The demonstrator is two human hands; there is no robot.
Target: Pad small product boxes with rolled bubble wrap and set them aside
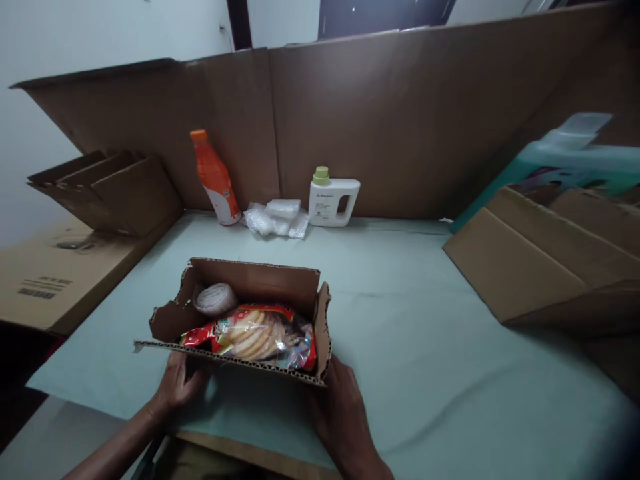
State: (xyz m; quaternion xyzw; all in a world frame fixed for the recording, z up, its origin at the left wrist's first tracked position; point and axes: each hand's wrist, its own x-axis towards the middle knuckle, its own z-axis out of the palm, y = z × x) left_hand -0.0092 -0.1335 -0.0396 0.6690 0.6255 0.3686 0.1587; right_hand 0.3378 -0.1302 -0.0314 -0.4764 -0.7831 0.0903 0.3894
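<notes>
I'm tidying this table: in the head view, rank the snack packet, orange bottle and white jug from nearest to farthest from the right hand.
From the right hand:
1. Snack packet: inside the open cardboard box, to the hand's left.
2. White jug: at the back, before the cardboard panel.
3. Orange bottle: also at the back, farther left.

The box (257,283) is brown, the snack bag (257,335) red and clear, the bottle (214,175) orange and white

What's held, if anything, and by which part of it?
Apparently the open cardboard box: left hand at its near side, toward the left end; right hand at its near right corner. Contact is partly hidden, so grip can't be confirmed.
</notes>
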